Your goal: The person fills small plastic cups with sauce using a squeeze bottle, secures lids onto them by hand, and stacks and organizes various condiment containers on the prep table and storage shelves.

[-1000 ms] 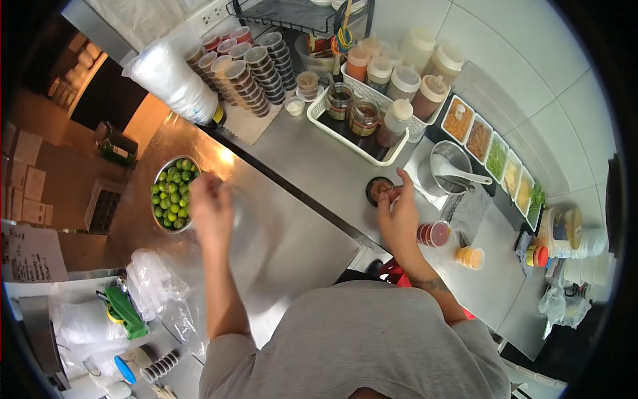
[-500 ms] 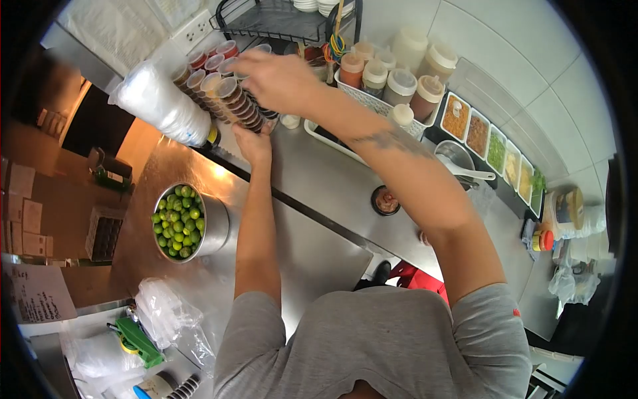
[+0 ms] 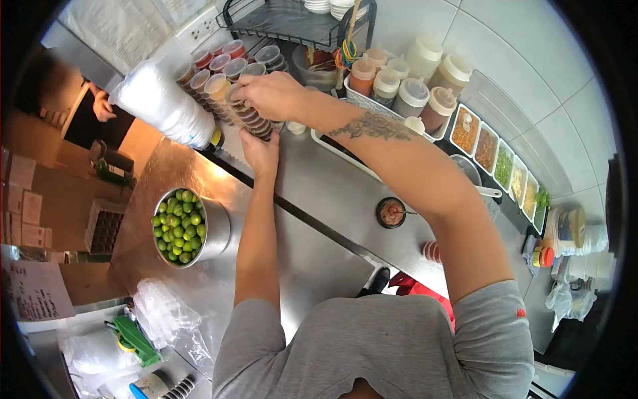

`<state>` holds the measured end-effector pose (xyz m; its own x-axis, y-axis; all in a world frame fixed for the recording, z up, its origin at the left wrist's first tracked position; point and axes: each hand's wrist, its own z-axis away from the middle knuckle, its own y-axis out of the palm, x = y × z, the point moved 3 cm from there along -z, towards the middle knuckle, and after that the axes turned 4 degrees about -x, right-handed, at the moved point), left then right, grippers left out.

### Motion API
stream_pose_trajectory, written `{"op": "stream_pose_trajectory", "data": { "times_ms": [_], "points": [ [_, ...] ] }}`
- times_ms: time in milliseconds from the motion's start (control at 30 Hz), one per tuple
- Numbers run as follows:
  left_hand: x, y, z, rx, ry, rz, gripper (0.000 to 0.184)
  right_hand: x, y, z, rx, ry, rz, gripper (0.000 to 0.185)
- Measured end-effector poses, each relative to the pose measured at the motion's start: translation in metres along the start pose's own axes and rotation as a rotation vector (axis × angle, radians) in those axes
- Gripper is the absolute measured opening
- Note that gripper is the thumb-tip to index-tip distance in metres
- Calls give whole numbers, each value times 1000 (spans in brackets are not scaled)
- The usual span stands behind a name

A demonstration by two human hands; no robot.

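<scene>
Beside other stacks (image 3: 216, 88) on the worktop (image 3: 319, 183), our left hand (image 3: 261, 153) pinched the cup stack (image 3: 252, 120) low between its fingers; our right hand (image 3: 269, 96) curled over the top, whether pinching we couldn't tell.

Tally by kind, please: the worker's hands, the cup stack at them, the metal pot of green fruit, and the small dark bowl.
Hands, left hand and right hand: 2
Cup stack: 1
Metal pot: 1
Dark bowl: 1
Total: 5

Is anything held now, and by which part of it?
A stack of cups: the left hand holds it near its bottom; the right hand is at its top, its grip partly hidden.
</scene>
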<state>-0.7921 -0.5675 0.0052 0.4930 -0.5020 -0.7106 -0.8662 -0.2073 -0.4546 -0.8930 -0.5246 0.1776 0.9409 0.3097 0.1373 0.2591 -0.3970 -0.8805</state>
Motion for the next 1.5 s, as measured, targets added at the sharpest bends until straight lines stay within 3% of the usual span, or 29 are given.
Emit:
{"op": "stream_pose_trajectory", "data": {
  "times_ms": [67, 167, 300, 567, 667, 733, 800, 900, 933, 1133, 1233, 1333, 1500],
  "points": [
    [-12, -11, 17, 40, 34, 1, 68, 0, -6, 12, 25, -30, -3, 30],
    [-38, -30, 53, 237, -71, 75, 65, 10, -31, 45, 139, -70, 6, 25],
    [-55, -30, 111, 425, 10, 123, 68, 34, -73, 111, 238, -110, 12, 21],
    [-113, -22, 156, 735, 156, 339, 68, 39, -132, 197, 211, 75, 1, 22],
    [-113, -34, 122, 1137, 77, 307, 59, 37, -135, 209, 178, 85, -16, 24],
    [-61, -12, 97, 829, -129, 503, 51, 36, -141, 207, 185, 106, -32, 24],
    [-57, 1, 55, 631, -292, 345, 41, 37, -144, 202, 172, 138, -66, 23],
    [-70, 28, 49, 700, -336, 482, 33, 23, -149, 182, 80, 182, -113, 23],
    [-71, 32, 48, 670, -289, 398, 28, 16, -150, 175, 29, 190, -125, 22],
    [-80, 33, 68, 704, -328, 504, 29, -30, -131, 125, -135, 108, -185, 15],
    [-84, 25, 65, 696, -471, 455, 31, -37, -118, 103, -122, 139, -150, 15],
    [-53, 32, 39, 183, 29, 51, 33, -45, -106, 83, -112, 129, -156, 15],
    [-46, 39, 27, 169, 112, 2, 37, -46, -91, 56, -103, 89, -123, 16]
  ]
}}
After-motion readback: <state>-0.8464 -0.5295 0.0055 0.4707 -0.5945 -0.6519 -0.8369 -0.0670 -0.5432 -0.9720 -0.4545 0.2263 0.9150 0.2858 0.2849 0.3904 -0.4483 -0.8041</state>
